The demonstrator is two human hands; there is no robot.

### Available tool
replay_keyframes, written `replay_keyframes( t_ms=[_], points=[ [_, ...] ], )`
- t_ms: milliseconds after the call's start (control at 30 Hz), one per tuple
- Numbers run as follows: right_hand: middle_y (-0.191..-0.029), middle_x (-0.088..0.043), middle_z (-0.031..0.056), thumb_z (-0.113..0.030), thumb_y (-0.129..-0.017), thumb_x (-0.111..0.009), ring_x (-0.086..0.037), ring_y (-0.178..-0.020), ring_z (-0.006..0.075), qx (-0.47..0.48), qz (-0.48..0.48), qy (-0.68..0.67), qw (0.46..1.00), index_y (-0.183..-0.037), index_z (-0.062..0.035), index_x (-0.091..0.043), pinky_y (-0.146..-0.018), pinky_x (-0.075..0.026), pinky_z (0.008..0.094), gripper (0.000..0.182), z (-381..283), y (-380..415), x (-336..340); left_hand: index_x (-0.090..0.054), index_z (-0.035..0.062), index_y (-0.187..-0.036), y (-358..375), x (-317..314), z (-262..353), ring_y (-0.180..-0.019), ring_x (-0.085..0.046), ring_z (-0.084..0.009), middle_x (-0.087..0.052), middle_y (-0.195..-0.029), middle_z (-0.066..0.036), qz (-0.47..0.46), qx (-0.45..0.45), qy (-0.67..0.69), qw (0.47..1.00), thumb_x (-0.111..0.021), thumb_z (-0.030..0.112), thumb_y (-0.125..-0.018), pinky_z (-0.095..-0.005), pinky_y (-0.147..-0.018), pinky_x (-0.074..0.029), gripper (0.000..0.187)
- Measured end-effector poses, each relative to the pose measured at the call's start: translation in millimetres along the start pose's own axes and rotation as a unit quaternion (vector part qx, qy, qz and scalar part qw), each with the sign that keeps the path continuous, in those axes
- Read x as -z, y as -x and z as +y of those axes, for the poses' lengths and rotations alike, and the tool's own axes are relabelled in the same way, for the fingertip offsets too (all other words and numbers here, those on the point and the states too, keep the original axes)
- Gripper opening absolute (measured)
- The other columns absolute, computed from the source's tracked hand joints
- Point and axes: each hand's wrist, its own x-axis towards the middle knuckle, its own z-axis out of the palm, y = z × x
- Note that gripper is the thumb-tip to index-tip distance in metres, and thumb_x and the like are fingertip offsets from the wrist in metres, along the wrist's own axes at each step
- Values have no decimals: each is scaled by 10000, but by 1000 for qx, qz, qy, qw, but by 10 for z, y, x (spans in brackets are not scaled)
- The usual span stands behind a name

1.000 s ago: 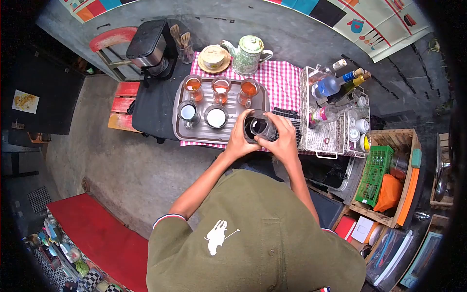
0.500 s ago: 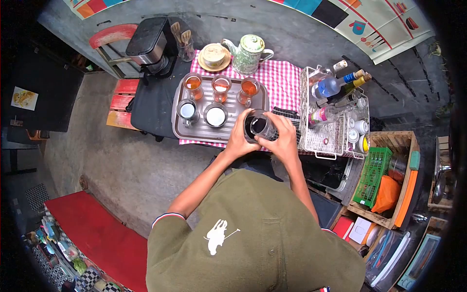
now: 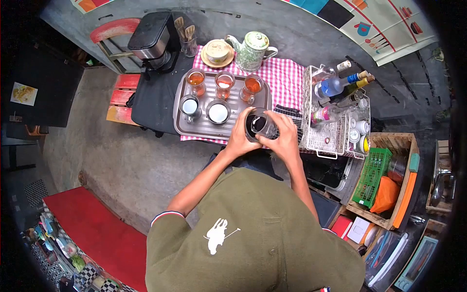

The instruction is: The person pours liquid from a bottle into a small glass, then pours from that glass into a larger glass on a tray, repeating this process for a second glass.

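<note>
Between my left hand (image 3: 242,137) and my right hand (image 3: 282,133) is a clear glass (image 3: 258,123) with dark liquid in it. Fingers of both hands curl round its sides, and the thumbs are on the side near my body. It is held just off the front right corner of a brown ribbed tray (image 3: 228,130). On that tray stand three glass mugs of amber drink, among them the nearest amber mug (image 3: 252,87). In front of them are two dark-looking glasses with white contents, the left one (image 3: 189,105) and the right one (image 3: 218,113).
Right of my hands, a white wire basket (image 3: 327,141) holds several bottles and jars. A dark striped cloth (image 3: 289,114) lies beside it. Behind the tray stand a green speckled teapot (image 3: 254,53), a lidded bowl (image 3: 217,50) and a coffee maker (image 3: 154,44).
My hands keep hold of the glass with almost no movement. The tray and table appear shifted slightly in the picture as the head view moves a little.
</note>
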Motion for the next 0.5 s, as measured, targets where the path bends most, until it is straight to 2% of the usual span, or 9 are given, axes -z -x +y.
replay_keyframes(
  t_ms=[400, 500],
  points=[
    [-1129, -651, 119, -245, -612, -828, -599, -1054, 334, 9, 0, 6, 1000, -1230, -66, -638, -947, -445, 449, 671, 18, -35, 3, -333, 0, -1451, -48, 38, 37, -1309, -484, -368, -468, -1396, -213, -7, 11, 12, 1000, -851, 199, -539, -443, -1099, -408, 1068],
    [-1063, -633, 46, -302, -599, -809, -580, -1028, 271, 17, 21, 0, 1000, -1237, -142, -639, -895, -428, 434, 679, 70, -40, -53, -335, 1, -1450, -63, 27, 40, -1303, -490, -370, -470, -1396, -212, -4, 12, 14, 1000, -845, 193, -536, -442, -1097, -411, 1064]
  ],
)
